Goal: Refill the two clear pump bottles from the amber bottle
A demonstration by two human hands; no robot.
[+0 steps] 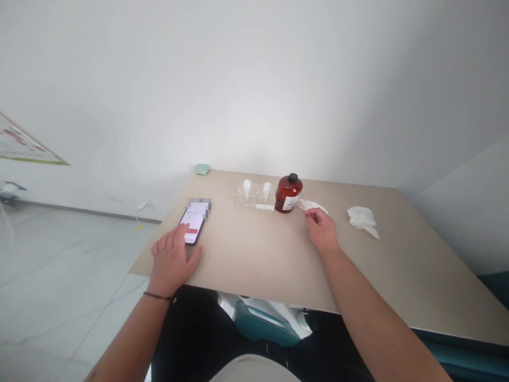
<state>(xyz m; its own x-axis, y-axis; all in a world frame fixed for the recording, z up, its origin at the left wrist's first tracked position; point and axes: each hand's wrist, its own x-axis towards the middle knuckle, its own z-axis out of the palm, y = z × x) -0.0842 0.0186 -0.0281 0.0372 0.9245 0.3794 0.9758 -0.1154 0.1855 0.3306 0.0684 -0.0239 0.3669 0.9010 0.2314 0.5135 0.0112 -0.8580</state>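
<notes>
My left hand (170, 260) is open beside a phone (194, 223), its index fingertip at the lower part of the lit screen and its thumb apart on the tabletop. The screen shows digits and a red button. On the right, my right hand (321, 229) is closed with its fingers curled; whatever they hold, if anything, is hidden. Just behind those fingers lies a flat white piece with faint reddish marks (312, 205). A dark red-brown bottle (287, 195) with a black cap stands upright to its left. Two clear pump bottles (246, 196) with white tops stand beside it, the right one (265, 204) holding some clear liquid.
A crumpled white tissue (363, 220) lies right of my right hand. At the table's (254, 254) far left corner sits a small green box (202, 169). The white wall (254, 95) rises behind the table. A white cable (140, 208) is near the floor at left.
</notes>
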